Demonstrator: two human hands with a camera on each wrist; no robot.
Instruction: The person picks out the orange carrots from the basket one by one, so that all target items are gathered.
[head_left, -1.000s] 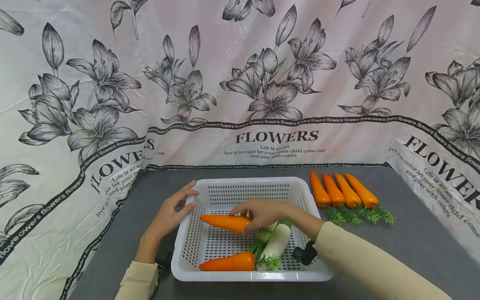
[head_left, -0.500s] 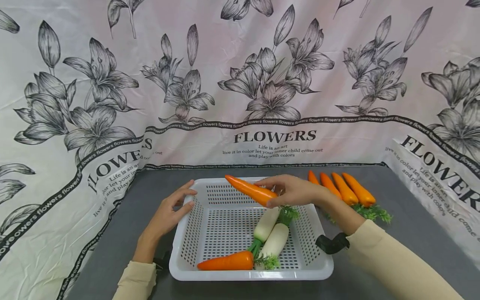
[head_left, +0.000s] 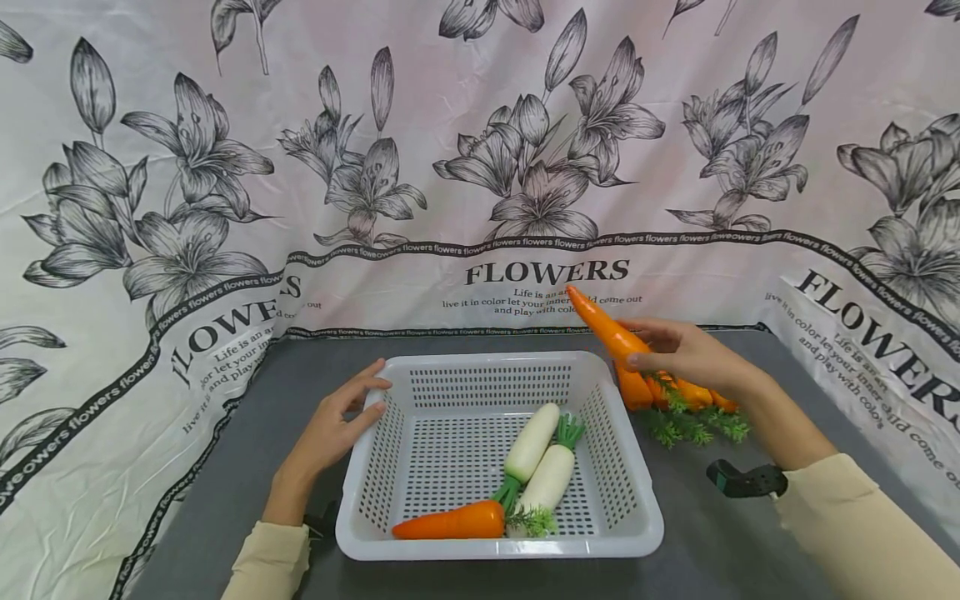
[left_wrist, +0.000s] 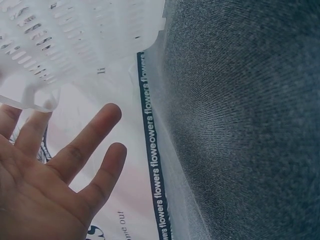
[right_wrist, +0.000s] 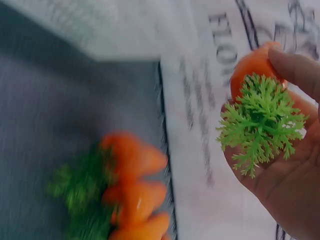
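My right hand [head_left: 686, 354] grips an orange carrot [head_left: 609, 332] by its thick end, raised beyond the basket's right back corner, its tip pointing up and left. In the right wrist view, leafy green tops [right_wrist: 260, 120] hang from that carrot, with the thumb [right_wrist: 295, 70] against its side. Fingers of my left hand [head_left: 337, 425] rest on the left rim of a white plastic basket [head_left: 498, 548]; the left wrist view shows them mostly straight and spread. Inside the basket lie one carrot [head_left: 450, 522] and two white radishes [head_left: 531, 442] [head_left: 551, 479] with green tops.
A row of several carrots [right_wrist: 132, 195] lies on the grey table [head_left: 720, 533] right of the basket, partly hidden by the held carrot and right hand. Behind hangs a flower-printed curtain [head_left: 525, 200], which also runs along both sides.
My right hand has lifted the carrot out of the basket and carried it right, above the carrot row, its tip tilting upward. My left hand has stayed at the rim.
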